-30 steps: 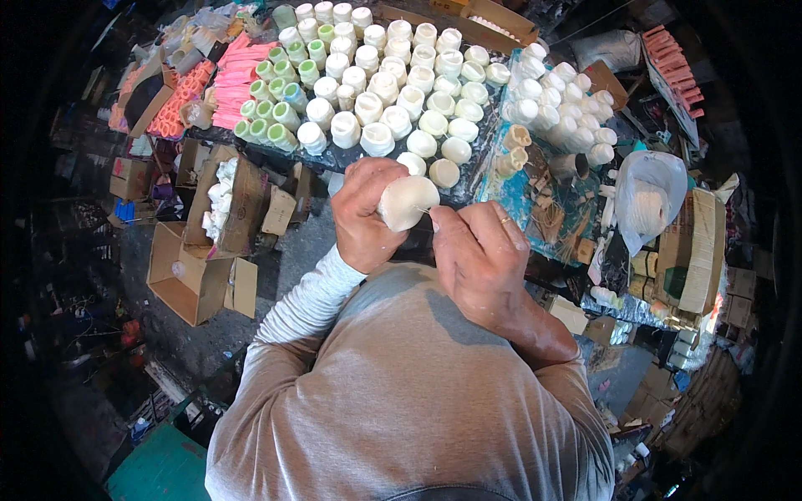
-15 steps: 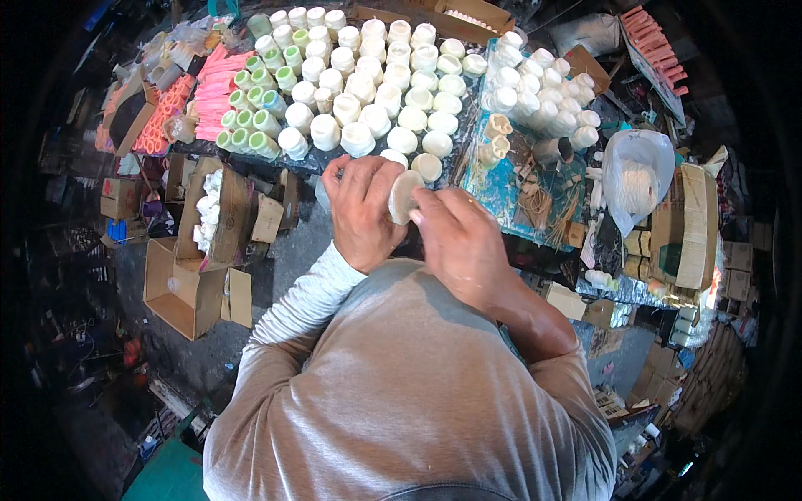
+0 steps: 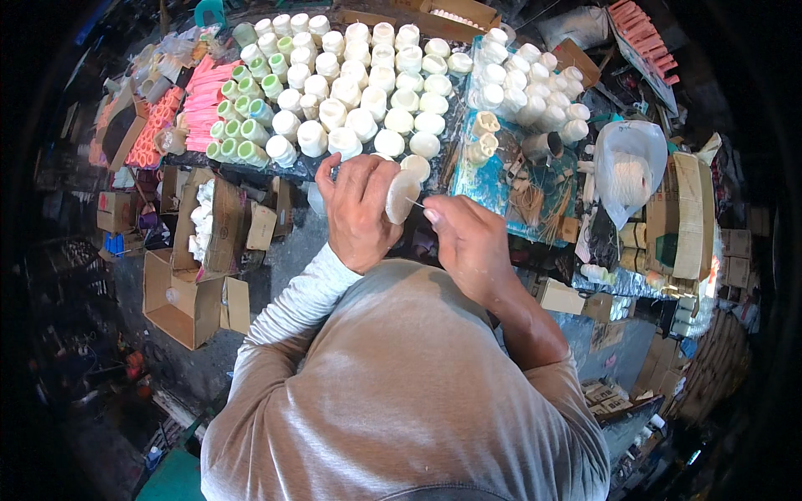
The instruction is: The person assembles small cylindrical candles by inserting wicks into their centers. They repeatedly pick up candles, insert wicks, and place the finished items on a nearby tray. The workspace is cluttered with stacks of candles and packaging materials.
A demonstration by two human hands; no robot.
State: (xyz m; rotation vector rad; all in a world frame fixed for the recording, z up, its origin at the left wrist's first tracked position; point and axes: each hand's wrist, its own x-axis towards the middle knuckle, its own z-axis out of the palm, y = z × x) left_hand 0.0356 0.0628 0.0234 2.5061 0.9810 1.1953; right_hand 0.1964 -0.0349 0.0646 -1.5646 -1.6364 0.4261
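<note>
My left hand (image 3: 357,209) grips a white round candle (image 3: 400,195), tilted so its flat end faces right. My right hand (image 3: 468,240) pinches a thin white wick (image 3: 415,203) whose tip touches the middle of that flat end. Both hands hover just in front of the near edge of a workbench (image 3: 535,219). Right behind them stand rows of several white candles (image 3: 376,79) of the same kind.
Pale green candles (image 3: 242,125) and pink and orange sticks (image 3: 200,100) fill the bench's left end. More white candles (image 3: 535,88), a white bag of wicks (image 3: 628,171) and cardboard packs (image 3: 685,217) lie to the right. Open cardboard boxes (image 3: 188,288) sit on the floor at left.
The candle has turned in my left hand from upright to flat end facing right. My right hand has come up from below and brought the wick to that end.
</note>
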